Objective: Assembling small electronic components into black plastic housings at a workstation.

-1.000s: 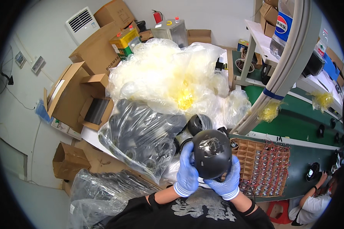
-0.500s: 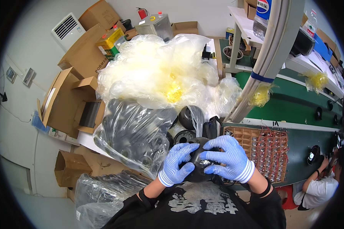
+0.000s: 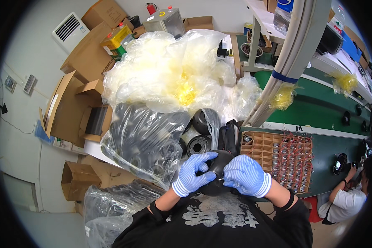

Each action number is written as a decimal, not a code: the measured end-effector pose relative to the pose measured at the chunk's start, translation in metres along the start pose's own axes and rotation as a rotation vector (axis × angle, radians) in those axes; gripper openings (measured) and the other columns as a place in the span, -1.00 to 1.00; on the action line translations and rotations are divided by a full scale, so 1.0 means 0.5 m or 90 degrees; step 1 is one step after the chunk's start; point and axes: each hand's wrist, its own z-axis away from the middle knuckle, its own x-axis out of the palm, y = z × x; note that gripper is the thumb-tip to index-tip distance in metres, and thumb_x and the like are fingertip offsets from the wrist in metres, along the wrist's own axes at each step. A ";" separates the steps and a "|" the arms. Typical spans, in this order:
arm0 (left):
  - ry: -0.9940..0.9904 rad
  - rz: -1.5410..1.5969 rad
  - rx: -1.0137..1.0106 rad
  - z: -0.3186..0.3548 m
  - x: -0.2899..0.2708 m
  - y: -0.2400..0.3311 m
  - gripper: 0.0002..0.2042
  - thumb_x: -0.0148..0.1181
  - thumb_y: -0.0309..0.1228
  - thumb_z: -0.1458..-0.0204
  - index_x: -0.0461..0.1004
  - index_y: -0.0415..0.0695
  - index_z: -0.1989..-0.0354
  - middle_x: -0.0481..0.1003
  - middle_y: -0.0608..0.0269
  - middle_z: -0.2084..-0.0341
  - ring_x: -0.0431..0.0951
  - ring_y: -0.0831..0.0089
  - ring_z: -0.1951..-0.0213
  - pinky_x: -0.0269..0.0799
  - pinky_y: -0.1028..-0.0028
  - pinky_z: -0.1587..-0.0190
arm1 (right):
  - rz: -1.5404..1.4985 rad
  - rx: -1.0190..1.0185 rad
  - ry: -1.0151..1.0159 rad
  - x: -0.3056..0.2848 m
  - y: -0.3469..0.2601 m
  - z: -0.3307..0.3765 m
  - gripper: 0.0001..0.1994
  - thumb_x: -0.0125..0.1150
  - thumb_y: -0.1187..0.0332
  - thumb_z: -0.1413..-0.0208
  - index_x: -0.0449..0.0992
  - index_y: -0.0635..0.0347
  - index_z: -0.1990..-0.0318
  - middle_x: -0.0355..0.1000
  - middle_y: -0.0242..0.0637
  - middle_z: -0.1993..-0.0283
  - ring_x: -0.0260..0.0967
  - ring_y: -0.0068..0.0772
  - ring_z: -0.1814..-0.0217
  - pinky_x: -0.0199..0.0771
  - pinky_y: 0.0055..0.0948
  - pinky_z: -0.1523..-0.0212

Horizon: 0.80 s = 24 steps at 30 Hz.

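A glossy black dome-shaped shell (image 3: 219, 165) sits close in front of my chest. My left hand (image 3: 193, 175), in a blue-and-white striped glove, grips its left side with thumb and fingers. My right hand (image 3: 247, 175), gloved the same way, has its fingers bunched together at the shell's right side; what is between the fingertips, if anything, is hidden. Just beyond my hands are a black round part with a ringed centre (image 3: 199, 146) and another dark domed shell (image 3: 201, 123), partly under clear plastic. Left of them, a clear plastic bag (image 3: 146, 140) covers several dark round pieces.
A large heap of clear plastic bags (image 3: 165, 66) covers the table's far side. To the right, a divided cardboard tray (image 3: 277, 161) holds small wired parts. A slanted post (image 3: 281, 62) rises beside a green conveyor (image 3: 318, 109). Another person (image 3: 347, 194) works at far right.
My right hand has gone from spread fingers over the shell to bunched fingers at its right side. The left hand stays on the shell. The view has shifted slightly.
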 end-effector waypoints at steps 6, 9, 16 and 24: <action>-0.051 -0.022 0.006 -0.003 0.018 0.010 -0.47 0.36 -0.20 0.25 0.44 -0.13 0.05 0.29 0.38 0.63 0.27 0.43 0.50 0.24 0.46 0.33 | -0.056 0.009 0.069 -0.007 -0.020 0.048 -0.70 0.39 0.32 0.22 0.41 0.10 0.32 0.39 -0.37 0.41 0.33 -0.23 0.43 0.28 -0.31 0.39; -0.062 -0.075 0.088 -0.014 0.022 0.013 -0.42 0.38 -0.12 0.22 0.42 -0.18 0.02 0.20 0.42 0.54 0.18 0.62 0.49 0.14 0.60 0.38 | -0.122 0.089 0.081 -0.020 -0.006 0.061 -0.64 0.40 0.16 0.23 0.44 0.10 0.31 0.39 -0.36 0.42 0.32 -0.21 0.39 0.27 -0.31 0.37; -0.060 -0.051 0.034 -0.035 0.018 0.028 -0.41 0.36 -0.14 0.26 0.41 -0.11 0.00 0.25 0.39 0.63 0.22 0.44 0.47 0.19 0.46 0.32 | -0.297 0.328 0.349 -0.042 -0.021 0.066 -0.09 0.51 -0.12 0.52 0.24 0.20 -0.01 0.29 -0.27 0.16 0.28 -0.36 0.16 0.31 -0.34 0.12; -0.068 -0.008 0.030 -0.042 0.021 0.014 -0.42 0.39 -0.20 0.26 0.40 -0.13 -0.01 0.23 0.42 0.62 0.22 0.50 0.48 0.20 0.52 0.34 | -0.015 0.081 0.079 -0.057 0.010 0.013 -0.65 0.37 0.20 0.37 0.53 0.02 0.30 0.39 -0.36 0.20 0.35 -0.24 0.18 0.35 -0.24 0.18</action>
